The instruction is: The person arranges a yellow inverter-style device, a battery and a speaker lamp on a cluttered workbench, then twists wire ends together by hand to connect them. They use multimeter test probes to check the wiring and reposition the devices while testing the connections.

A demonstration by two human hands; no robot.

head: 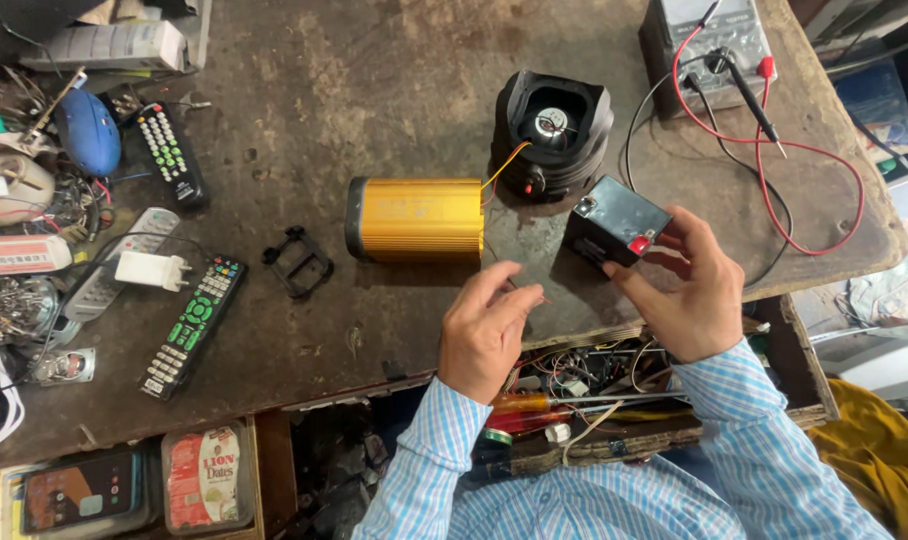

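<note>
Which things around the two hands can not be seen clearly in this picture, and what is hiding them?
All in the head view:
- Black battery: its near side is covered by the right hand.
- Left hand: whatever its fingers pinch is too thin to identify.
- Open drawer: its contents are partly hidden by both sleeves.
- Gold metal case: its far end faces away.
- Meter: cut off by the top edge.

Head camera, steeply down, close workbench [394,90]

Battery [616,222]: your right hand [696,295] hides its near side from you.
Thin wire: too small for you to tell whether your left hand [486,328] pinches it.
Meter [709,35]: cut off by the top edge.
Drawer [614,400]: your sleeves cover part of it.
</note>
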